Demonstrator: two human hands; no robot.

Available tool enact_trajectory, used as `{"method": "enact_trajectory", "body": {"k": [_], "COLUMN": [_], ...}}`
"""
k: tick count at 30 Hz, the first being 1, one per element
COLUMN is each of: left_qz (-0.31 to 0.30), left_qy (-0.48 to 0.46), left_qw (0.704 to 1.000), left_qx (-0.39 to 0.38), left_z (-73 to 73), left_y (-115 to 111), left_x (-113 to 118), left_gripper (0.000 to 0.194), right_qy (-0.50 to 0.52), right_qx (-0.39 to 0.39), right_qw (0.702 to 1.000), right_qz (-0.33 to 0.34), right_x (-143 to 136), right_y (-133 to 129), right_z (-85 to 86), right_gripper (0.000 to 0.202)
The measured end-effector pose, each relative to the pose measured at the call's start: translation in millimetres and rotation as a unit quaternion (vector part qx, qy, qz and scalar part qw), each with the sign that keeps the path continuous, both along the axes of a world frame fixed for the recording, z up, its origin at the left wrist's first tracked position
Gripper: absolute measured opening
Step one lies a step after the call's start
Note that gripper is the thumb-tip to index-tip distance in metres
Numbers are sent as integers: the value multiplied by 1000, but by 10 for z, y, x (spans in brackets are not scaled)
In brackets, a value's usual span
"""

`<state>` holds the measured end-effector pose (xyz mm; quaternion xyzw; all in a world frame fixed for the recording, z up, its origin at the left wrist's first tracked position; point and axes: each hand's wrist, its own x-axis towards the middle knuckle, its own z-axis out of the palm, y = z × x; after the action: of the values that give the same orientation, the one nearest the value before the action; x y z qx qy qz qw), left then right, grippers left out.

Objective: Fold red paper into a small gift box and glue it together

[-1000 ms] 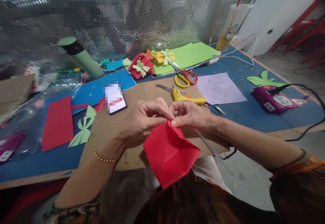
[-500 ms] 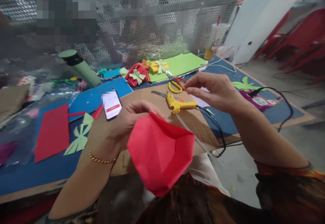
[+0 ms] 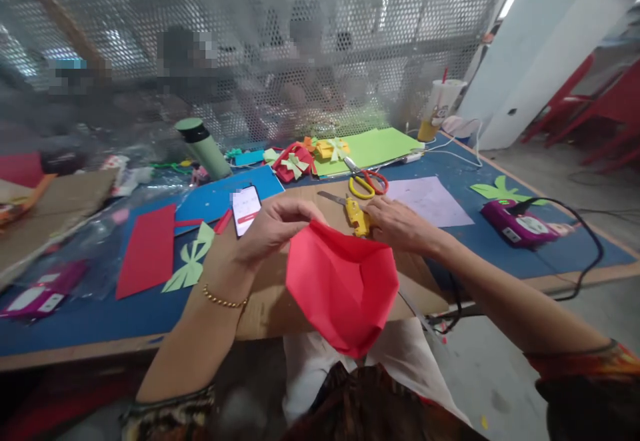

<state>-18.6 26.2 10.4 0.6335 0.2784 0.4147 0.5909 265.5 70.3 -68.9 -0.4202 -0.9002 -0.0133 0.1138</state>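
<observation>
My left hand pinches the upper edge of a folded red paper pouch, whose open mouth faces up and to the right. My right hand is closed over the handle of a yellow glue gun, which lies on the brown cardboard; its fingertips are partly hidden. Just behind the gun are scissors with one yellow and one red handle loop. A metal blade points left beside the gun's nozzle.
A phone, red paper and a pale green paper bow lie left. Purple power strips sit at both sides. Behind are a green bottle, green sheets and a drink cup. Lilac paper lies right.
My right hand has come down from beside the scissors onto the glue gun's handle. My left hand still holds the red paper pouch. The view has shifted, showing more of the table's left.
</observation>
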Motion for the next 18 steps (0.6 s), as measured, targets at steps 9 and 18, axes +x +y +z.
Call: {"method": "enact_trajectory", "body": {"k": [9,18], "left_qz": [11,1], "left_qy": [-9,9], "left_qw": [1000,1000], "left_qx": [1,0], "left_z": [3,-24], "left_y": [-2,12], "left_x": [4,-10], "left_gripper": [22,24], "right_qy": [136,390], "right_qx": [66,-34], "right_qw": [987,917], "right_qz": [-57,-74], "right_x": [156,351], "right_y": [-70,-817], "right_z": [268,836], "right_gripper": [9,25]}}
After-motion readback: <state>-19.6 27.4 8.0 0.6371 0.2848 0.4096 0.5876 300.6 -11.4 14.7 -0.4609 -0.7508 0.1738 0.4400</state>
